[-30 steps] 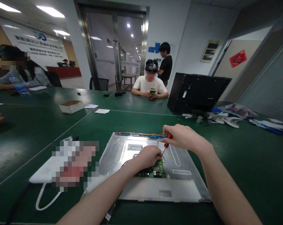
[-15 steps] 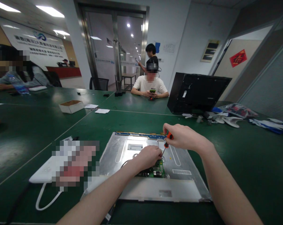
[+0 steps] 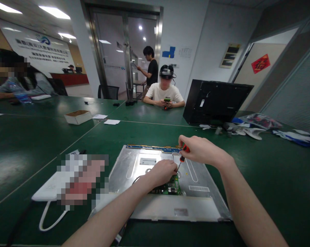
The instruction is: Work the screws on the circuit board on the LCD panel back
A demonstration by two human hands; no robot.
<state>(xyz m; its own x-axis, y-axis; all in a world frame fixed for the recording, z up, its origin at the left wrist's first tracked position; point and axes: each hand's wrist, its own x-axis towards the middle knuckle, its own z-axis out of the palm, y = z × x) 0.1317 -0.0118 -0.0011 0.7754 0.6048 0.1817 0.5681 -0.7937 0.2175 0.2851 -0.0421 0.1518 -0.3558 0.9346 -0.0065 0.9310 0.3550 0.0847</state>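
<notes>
A flat silver display panel (image 3: 203, 199) lies back side up on the table, a blue circuit strip (image 3: 144, 148) along its far edge. On its middle sits a green circuit board (image 3: 174, 187), partly covered by my left hand. My right hand (image 3: 196, 148) is closed around the handle of a red and black screwdriver (image 3: 182, 159), which tilts with its shaft down toward the board. Close to the shaft's lower end, my left hand (image 3: 165, 171) has its fingers pressed together at the board's far edge. What those fingers pinch, if anything, is hidden, and so is the screwdriver's tip.
Left of the panel lies a white device with a cable (image 3: 45, 187), partly blurred out. Beyond stand an open cardboard box (image 3: 78, 117) and a black monitor casing (image 3: 219, 103). Loose parts and bags (image 3: 260, 121) lie at right. One person sits across the green table (image 3: 144, 132); another sits at left.
Both my hands and the panel keep their places; the screwdriver handle looks slightly turned in my right hand. In the background, a standing person has moved left toward the glass door.
</notes>
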